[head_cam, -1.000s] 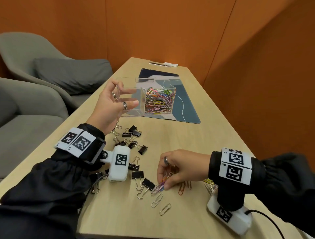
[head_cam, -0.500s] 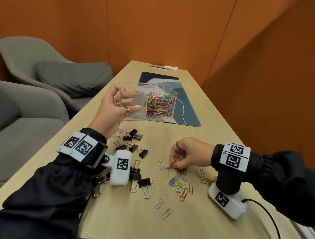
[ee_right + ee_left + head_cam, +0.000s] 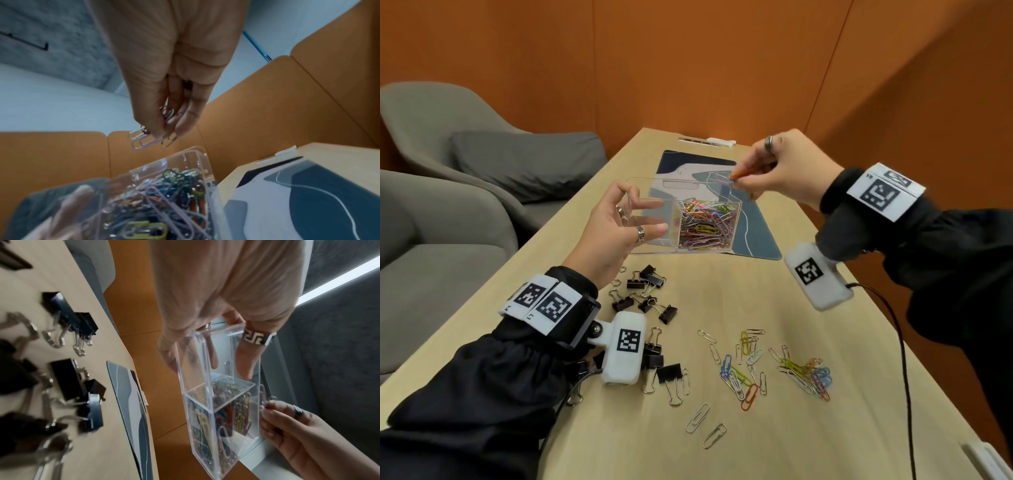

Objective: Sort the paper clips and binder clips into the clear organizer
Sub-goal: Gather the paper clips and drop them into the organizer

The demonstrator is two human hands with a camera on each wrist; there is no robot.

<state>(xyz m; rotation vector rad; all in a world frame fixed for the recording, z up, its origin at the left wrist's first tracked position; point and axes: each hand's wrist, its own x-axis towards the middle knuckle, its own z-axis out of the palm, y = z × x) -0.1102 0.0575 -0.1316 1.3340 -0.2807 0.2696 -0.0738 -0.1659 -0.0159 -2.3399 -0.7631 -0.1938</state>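
Note:
My left hand (image 3: 619, 226) grips the clear organizer (image 3: 654, 246) by its bare left compartment and holds it above the table. Its right compartment is packed with coloured paper clips (image 3: 705, 224). My right hand (image 3: 774, 174) hovers just over that compartment and pinches a few paper clips (image 3: 144, 139) between thumb and fingers. Loose paper clips (image 3: 753, 363) lie on the table in front of me, and black binder clips (image 3: 650, 294) lie scattered under my left wrist. The left wrist view shows the organizer (image 3: 216, 402) with my fingers (image 3: 244, 363) on its walls.
A blue and white mat (image 3: 750, 219) lies beyond the organizer. Grey armchairs (image 3: 465, 164) stand left of the wooden table (image 3: 774, 301). Orange walls close the far and right sides. A black cable (image 3: 900, 359) trails from my right wrist across the table.
My right hand rose from the loose clips on the table, carrying a few paper clips, to above the organizer's right compartment. My left hand kept holding the organizer aloft.

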